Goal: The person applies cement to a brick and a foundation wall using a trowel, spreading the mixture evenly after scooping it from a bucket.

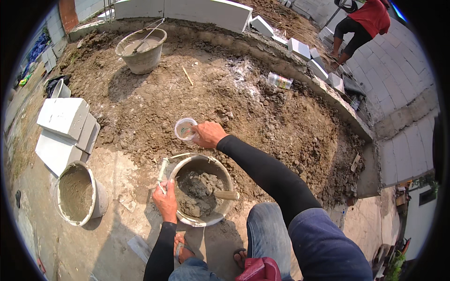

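Note:
A bucket (pixel 224 176) of thick grey mortar (pixel 199 189) stands at my feet, and a tool's wooden handle (pixel 227 195) sticks out over its right side. My left hand (pixel 165 202) is closed on the bucket's handle (pixel 163 172) at the left rim. Beyond the bucket, my right hand (pixel 209 134) grips a clear plastic cup (pixel 183 122) by its right side. The cup is held over the soil, apart from the bucket. Whether it contains anything is hard to make out.
An empty mortar-stained bucket (pixel 99 199) stands at the left, below stacked white blocks (pixel 65 114). Farther off, another bucket (pixel 144 62) holds greyish liquid and a stick-like tool. A low concrete edge (pixel 328 100) curves round the soil (pixel 262 154). A person (pixel 363 25) stands beyond it.

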